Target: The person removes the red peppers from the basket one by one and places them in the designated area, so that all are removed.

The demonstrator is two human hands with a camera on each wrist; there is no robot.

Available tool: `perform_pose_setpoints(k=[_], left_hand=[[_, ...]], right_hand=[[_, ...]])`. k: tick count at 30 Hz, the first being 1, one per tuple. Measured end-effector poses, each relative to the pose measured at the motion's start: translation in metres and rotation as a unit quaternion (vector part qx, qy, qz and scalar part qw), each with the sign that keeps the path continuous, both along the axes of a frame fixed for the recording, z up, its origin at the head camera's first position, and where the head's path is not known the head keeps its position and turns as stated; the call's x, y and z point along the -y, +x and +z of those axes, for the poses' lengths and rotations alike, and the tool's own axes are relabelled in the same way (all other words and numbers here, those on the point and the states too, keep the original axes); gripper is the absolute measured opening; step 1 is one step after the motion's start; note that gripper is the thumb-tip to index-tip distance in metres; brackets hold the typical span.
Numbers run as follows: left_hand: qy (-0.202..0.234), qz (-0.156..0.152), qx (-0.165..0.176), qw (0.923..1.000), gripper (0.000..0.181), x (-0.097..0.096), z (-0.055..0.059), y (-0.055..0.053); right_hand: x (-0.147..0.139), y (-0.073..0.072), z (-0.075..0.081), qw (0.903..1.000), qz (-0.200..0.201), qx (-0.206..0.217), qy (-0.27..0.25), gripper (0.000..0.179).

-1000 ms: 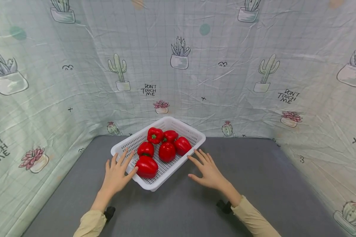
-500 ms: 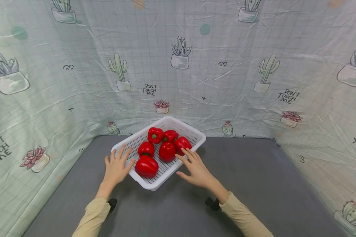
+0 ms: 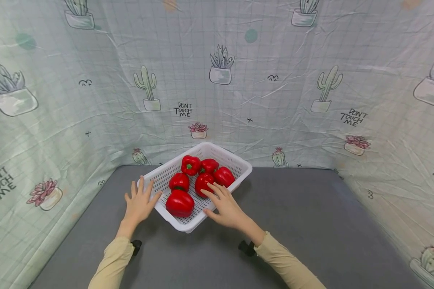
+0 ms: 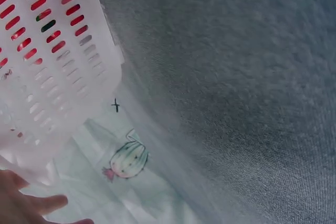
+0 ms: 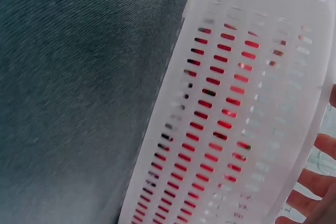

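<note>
A white slotted plastic basket sits at an angle on the grey table and holds several red bell peppers. My left hand is at the basket's left end, fingers spread; whether it touches the rim I cannot tell. My right hand reaches over the near right rim, its extended fingers above or beside a middle pepper. Contact with that pepper is unclear. In the right wrist view, fingers show beyond the basket wall. The left wrist view catches fingers beside the basket's perforated wall.
The grey tabletop spreads around the basket. A cactus-print cloth hangs behind and along both sides. Beige sleeves cover the forearms, and a dark strap device is under each wrist.
My right hand has moved left, from beside the basket's right rim to over its near edge. My left hand has shifted slightly left. Basket and peppers stay put.
</note>
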State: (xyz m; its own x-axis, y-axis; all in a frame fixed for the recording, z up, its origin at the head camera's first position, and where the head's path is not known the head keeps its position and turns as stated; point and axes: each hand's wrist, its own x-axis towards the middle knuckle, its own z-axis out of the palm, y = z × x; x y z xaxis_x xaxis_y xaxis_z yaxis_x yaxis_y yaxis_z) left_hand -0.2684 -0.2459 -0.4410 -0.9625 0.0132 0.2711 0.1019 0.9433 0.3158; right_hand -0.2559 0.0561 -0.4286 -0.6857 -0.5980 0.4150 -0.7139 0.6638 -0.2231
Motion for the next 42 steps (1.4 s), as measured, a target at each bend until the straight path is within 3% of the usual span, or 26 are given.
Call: perform_pose_setpoints(k=[9, 15, 18, 25, 42], left_hand=[[0.013, 0.012, -0.015, 0.9997, 0.057, -0.001, -0.004, 0.002], [0.015, 0.011, -0.031, 0.9994, 0.055, -0.003, -0.006, 0.003], [0.014, 0.011, -0.033, 0.9993, 0.054, -0.003, -0.007, 0.003], [0.018, 0.011, -0.029, 0.9993, 0.053, -0.004, -0.005, 0.002], [0.027, 0.006, -0.026, 0.9993, 0.054, -0.004, -0.003, 0.001]], right_hand=[[0.026, -0.004, 0.005, 0.9995, 0.027, -0.013, 0.0, 0.063], [0.039, -0.011, 0.008, 0.9995, 0.025, 0.002, 0.02, 0.07], [0.044, -0.015, 0.01, 0.9988, 0.025, 0.024, 0.035, 0.072], [0.054, -0.022, 0.014, 0.9904, 0.032, 0.12, 0.061, 0.073], [0.074, -0.03, 0.016, 0.9808, 0.031, 0.14, 0.132, 0.076]])
